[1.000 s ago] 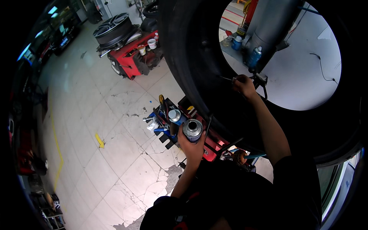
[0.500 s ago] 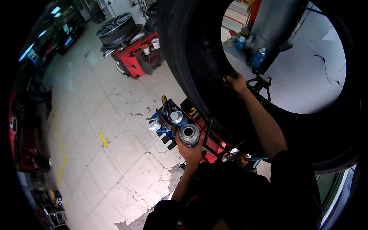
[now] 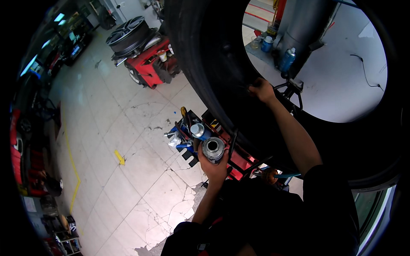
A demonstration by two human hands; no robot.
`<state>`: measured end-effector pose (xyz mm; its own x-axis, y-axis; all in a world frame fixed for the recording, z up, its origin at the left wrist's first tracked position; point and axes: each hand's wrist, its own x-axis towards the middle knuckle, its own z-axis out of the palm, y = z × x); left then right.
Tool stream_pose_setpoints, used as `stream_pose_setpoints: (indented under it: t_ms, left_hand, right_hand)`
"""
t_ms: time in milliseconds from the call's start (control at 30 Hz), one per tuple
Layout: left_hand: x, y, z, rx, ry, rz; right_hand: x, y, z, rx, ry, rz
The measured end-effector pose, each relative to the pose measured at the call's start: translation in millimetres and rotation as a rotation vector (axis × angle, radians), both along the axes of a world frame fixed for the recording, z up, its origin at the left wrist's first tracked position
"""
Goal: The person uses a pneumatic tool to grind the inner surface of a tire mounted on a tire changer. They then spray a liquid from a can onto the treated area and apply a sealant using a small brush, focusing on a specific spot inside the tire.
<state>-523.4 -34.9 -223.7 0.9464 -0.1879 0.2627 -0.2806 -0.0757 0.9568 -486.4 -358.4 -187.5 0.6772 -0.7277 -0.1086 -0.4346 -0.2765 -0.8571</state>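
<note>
My left hand [image 3: 215, 170] is wrapped round an open metal can [image 3: 213, 154] with a dark round mouth, held upright. Inside the large black tyre [image 3: 193, 64] on the right, my right hand [image 3: 263, 91] is closed, its fingertips at the dark inner wall. Whatever those fingers pinch is small and lost against the black rubber. Just beyond the held can, a blue can with a pale cap [image 3: 197, 130] stands among tools in a red and black tool holder [image 3: 188, 155].
A red machine [image 3: 147, 68] with an alloy wheel [image 3: 128, 32] on top stands at the far left. Through the tyre's opening show blue bottles [image 3: 288, 59] beside a grey post [image 3: 301, 36]. A black metal bracket [image 3: 294, 87] stands by the tyre. A yellow arrow [image 3: 120, 158] marks the tiled floor.
The view has shifted slightly. My right hand is still at the tyre's inner wall, and the thin dark thing seen at its fingertips before no longer shows clearly. My left hand keeps the can.
</note>
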Motion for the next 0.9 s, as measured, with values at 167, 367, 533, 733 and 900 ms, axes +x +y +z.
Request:
stream_pose_setpoints:
  t_ms: [167,367,533,733,900]
  left_hand:
    - [-5.0,-3.5,5.7,-0.014,0.016,-0.026]
    - [-2.8,-1.4,-0.7,0.004,-0.018,-0.027]
    - [-3.3,-3.7,-1.1,0.028,-0.054,-0.022]
    - [-1.4,-4.4,-3.8,0.047,-0.060,-0.029]
    - [-2.9,-4.3,-0.6,0.039,-0.043,-0.026]
  right_hand:
    - [-6.6,-15.2,-2.0,-0.462,0.085,0.024]
    - [6.4,0.8,10.4,-0.358,0.005,0.051]
    - [2.6,-14.7,-1.2,-0.630,0.057,-0.009]
    - [-2.4,-14.8,7.4,-0.604,0.186,0.132]
    - [3.2,-8.8,21.8,-0.359,0.066,0.071]
